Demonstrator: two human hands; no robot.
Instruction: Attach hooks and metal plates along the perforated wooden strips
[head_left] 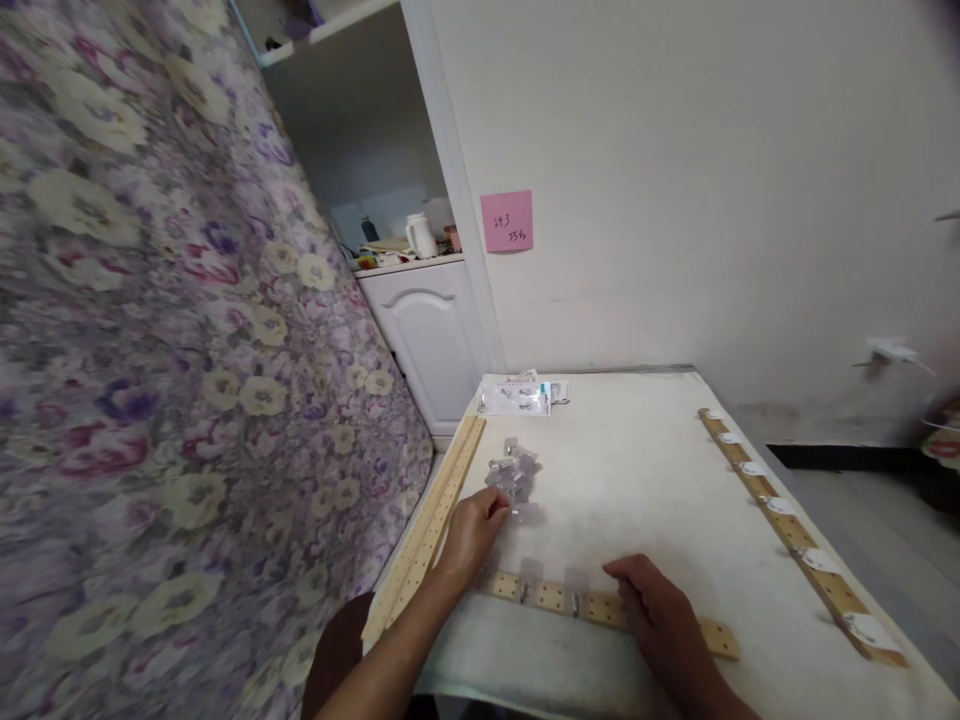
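My left hand [478, 528] is closed in a pinch at the near edge of a loose pile of small clear plastic packets [514, 475]. A clear packet [529, 514] shows at its fingertips. My right hand [660, 605] is over the right part of a perforated wooden strip [551, 597], its index finger stretched to the left and the other fingers loosely bent. Nothing shows in it. Two small metal pieces with clear plastic tabs are fixed along that strip, between my hands; one metal piece [576, 603] is nearer the right hand.
Two more perforated strips [431, 520] lie along the table's left edge. At the right edge, another wooden strip [787, 535] carries several white tags. Printed packaging [517, 397] lies at the back left of the white-covered table [630, 440]. A floral curtain [225, 400] hangs on the left.
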